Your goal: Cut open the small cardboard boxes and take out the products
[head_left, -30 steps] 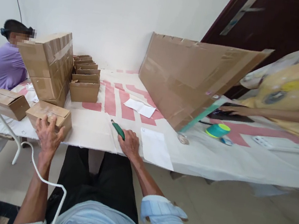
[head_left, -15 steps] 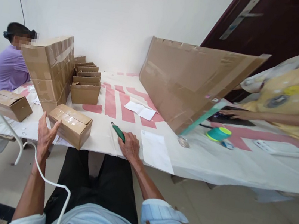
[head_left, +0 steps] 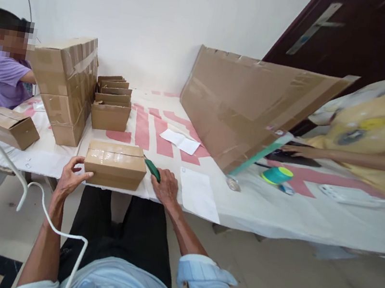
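A small taped cardboard box (head_left: 115,165) lies at the near table edge, straight in front of me. My left hand (head_left: 72,176) presses its left end with fingers spread. My right hand (head_left: 166,186) rests on the table just right of the box, closed around a green-handled cutter (head_left: 152,168) whose tip points toward the box. A white sheet of paper (head_left: 198,193) lies right beside that hand.
Stacked taped boxes (head_left: 65,85) and a row of open boxes (head_left: 112,102) stand at the left. A loose box (head_left: 9,126) sits at the far left. A big cardboard sheet (head_left: 246,104) leans behind. People sit at both ends; a teal tape roll (head_left: 275,174) lies right.
My left hand slid the small box from the left to the middle, in front of me, turning it square to the edge. My right hand stayed put with the cutter.
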Available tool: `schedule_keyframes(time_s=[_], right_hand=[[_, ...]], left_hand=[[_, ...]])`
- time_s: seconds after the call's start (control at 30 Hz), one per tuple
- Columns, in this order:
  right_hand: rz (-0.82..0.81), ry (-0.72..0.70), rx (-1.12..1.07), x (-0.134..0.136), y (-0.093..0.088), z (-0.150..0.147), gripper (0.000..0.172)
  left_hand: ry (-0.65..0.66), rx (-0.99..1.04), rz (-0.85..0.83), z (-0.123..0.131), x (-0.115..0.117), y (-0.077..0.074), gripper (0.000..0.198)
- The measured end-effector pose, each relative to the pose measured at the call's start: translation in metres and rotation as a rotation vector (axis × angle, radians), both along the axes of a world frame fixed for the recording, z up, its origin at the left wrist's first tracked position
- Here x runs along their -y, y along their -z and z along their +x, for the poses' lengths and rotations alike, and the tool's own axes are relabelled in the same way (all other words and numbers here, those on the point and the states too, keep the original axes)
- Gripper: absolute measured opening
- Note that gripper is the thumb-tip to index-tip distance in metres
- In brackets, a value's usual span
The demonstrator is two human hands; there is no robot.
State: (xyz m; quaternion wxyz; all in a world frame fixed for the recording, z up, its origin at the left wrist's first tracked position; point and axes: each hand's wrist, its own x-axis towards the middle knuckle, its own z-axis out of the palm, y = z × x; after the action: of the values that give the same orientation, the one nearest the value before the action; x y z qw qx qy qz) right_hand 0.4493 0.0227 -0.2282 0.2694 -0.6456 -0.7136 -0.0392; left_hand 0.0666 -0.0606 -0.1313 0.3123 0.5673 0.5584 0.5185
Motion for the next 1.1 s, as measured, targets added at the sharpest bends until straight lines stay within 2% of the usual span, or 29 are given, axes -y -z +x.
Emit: schedule_keyframes(time_s=[0.17,0.3,0.53,0.67,0.9,1.1], right_hand=[[-0.009,-0.008,-0.015,0.000,0.000,0.000,0.029],[-0.005,-0.016,-0.015,0.001,0.001,0.001,0.027],[0.009,-0.017,-0.027,0.001,0.002,0.003,0.029],[0.011,-0.021,-0.028,0.003,0.001,0.003,0.031],[-0.037,0.013,-0.027,0.007,0.004,0.006,0.024],[-0.047,0.019,-0.026,0.006,0.004,0.009,0.027]], left_hand=[[0.219,0.160,-0.062,-0.003,-0.012,0.003,0.088],[0.313,0.250,-0.141,0.000,-0.020,0.003,0.104],[0.293,0.204,-0.098,0.008,-0.020,0.007,0.102],[0.254,0.158,-0.032,0.023,-0.012,0.007,0.105],[0.166,0.034,0.141,0.061,-0.002,-0.001,0.108],[0.122,-0.025,0.173,0.073,0.004,-0.007,0.102]])
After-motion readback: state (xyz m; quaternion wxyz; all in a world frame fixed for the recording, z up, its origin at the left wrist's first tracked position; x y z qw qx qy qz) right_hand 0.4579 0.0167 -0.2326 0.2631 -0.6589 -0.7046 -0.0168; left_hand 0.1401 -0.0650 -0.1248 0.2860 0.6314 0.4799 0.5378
